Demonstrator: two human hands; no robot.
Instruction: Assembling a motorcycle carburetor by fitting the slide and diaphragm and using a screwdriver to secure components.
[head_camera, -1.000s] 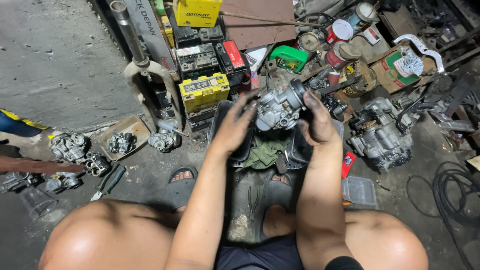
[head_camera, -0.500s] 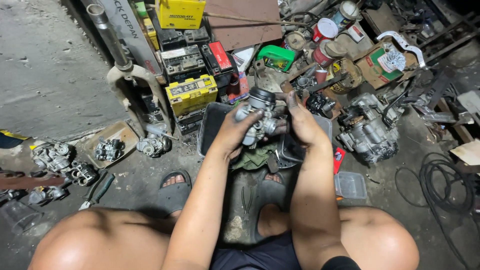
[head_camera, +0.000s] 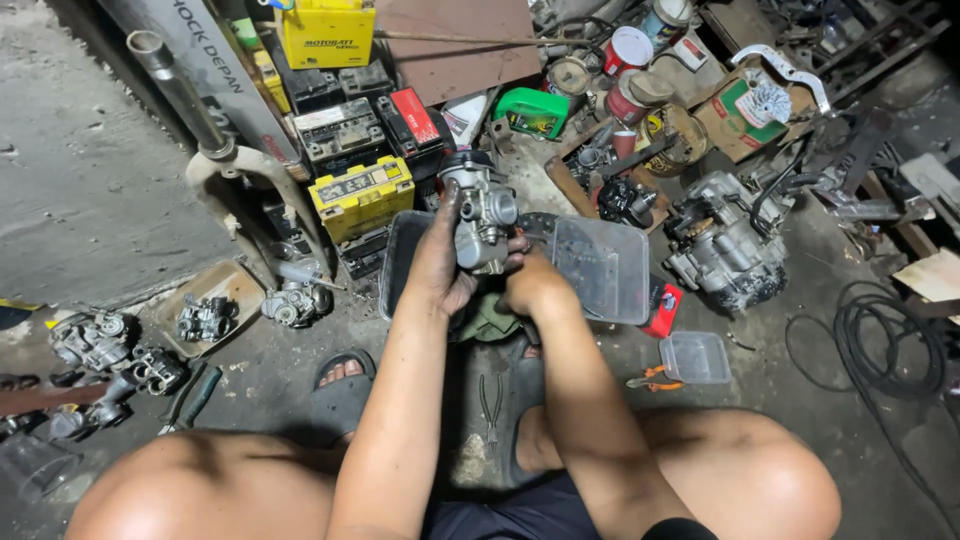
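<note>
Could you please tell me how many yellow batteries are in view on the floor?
2: one yellow battery left of the carburetor held in both hands, another yellow battery at the top edge. Clutter may hide others.

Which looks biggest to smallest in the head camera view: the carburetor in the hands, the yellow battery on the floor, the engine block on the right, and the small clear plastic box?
1. Engine block, clearly largest.
2. Yellow battery.
3. Carburetor, about the battery's size, but held up nearer the camera, so that order is unsure.
4. Small clear plastic box, smallest.
</note>
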